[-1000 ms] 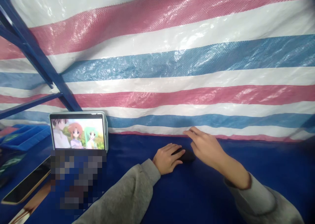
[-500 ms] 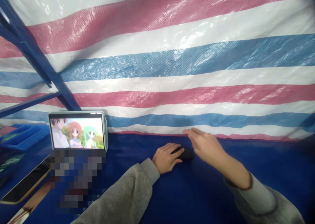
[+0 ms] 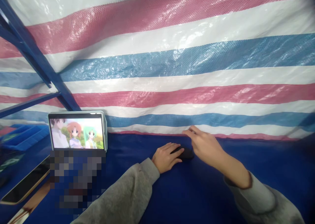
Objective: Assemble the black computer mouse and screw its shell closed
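My left hand (image 3: 167, 157) lies on the blue surface, gripping the left end of a small, low black object (image 3: 188, 152), its fingers over the top and the thumb at the near side. What kind of object this is cannot be told. Just above its right end hovers my right hand (image 3: 203, 144), thumb and index finger pinched together and pointing left. Anything between those fingertips is too small or hidden to make out.
A tablet (image 3: 77, 132) in a pale case stands at the left, playing a cartoon. Nearby lie a phone (image 3: 27, 181) and a blue tray (image 3: 24, 137). Behind hangs a striped plastic sheet (image 3: 172, 66), with a blue metal frame (image 3: 44, 60) at the left.
My right hand's fingers have shifted very slightly, still pinched over the black object. My left hand has not visibly moved.
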`<state>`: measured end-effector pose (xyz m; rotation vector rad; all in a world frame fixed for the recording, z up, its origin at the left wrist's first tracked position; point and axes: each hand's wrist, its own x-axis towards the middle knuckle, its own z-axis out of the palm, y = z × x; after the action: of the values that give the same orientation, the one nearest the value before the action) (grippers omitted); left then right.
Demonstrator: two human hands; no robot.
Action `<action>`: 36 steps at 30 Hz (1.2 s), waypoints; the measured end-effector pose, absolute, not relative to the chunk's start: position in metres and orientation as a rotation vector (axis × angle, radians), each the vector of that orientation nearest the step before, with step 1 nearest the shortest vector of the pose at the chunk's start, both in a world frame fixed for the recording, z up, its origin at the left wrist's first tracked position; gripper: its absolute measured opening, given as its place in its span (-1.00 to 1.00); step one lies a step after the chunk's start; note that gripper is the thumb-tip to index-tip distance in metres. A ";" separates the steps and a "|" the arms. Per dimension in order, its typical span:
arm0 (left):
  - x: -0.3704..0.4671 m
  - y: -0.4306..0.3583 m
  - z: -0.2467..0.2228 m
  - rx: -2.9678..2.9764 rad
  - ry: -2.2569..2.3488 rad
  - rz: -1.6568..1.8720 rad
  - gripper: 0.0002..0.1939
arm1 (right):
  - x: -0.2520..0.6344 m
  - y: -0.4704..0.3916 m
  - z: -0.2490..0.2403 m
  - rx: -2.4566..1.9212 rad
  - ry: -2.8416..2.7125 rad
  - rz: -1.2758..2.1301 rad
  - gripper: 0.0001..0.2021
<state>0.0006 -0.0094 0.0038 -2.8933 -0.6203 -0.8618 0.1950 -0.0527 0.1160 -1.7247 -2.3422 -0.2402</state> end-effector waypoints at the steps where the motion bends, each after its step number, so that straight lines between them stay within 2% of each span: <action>1: 0.001 -0.009 0.004 -2.892 -0.618 -0.862 -0.57 | 0.195 -0.053 0.116 -1.716 -2.341 -0.232 -0.60; 5: 0.001 -0.009 0.003 -2.890 -0.605 -0.856 -0.57 | 0.195 -0.051 0.116 -1.818 -2.282 -0.257 -0.71; 12: 0.001 -0.008 0.001 -2.870 -0.599 -0.881 -0.55 | 0.195 -0.053 0.117 -1.715 -2.347 -0.196 -0.60; 17: 0.001 -0.008 0.002 -2.874 -0.589 -0.865 -0.55 | 0.195 -0.053 0.117 -1.801 -2.268 -0.198 -0.70; 22: 0.001 -0.009 0.002 -2.877 -0.616 -0.861 -0.55 | 0.196 -0.053 0.118 -1.730 -2.311 -0.162 -0.63; 26: 0.001 -0.009 0.001 -2.880 -0.623 -0.854 -0.56 | 0.194 -0.054 0.119 -1.765 -2.279 -0.143 -0.71; 32: 0.002 -0.008 0.001 -2.872 -0.614 -0.864 -0.55 | 0.196 -0.053 0.117 -1.683 -2.278 -0.079 -0.66; 36: 0.002 -0.007 0.000 -2.875 -0.591 -0.857 -0.53 | 0.198 -0.052 0.119 -1.750 -2.233 -0.077 -0.72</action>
<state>0.0019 -0.0068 0.0001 -2.8746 -0.5914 -0.8566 0.1979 -0.0519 0.1186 -1.7496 -2.2326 -0.0766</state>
